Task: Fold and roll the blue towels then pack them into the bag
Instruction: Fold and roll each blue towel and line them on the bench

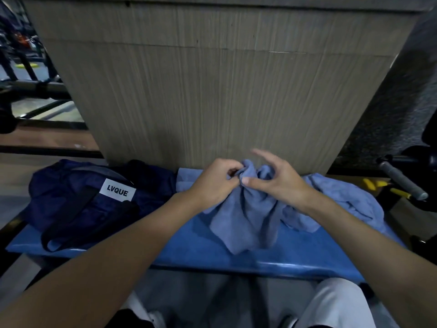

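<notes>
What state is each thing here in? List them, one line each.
held towel: bunched, unfolded, top lifted, lower part draped on the bench
left hand: pinches the held towel's top
right hand: grips the held towel, index finger raised
right towel: crumpled on the bench, unfolded
back towel: behind the left hand, mostly hidden
bag: slumped on the bench; open or zipped, cannot tell
</notes>
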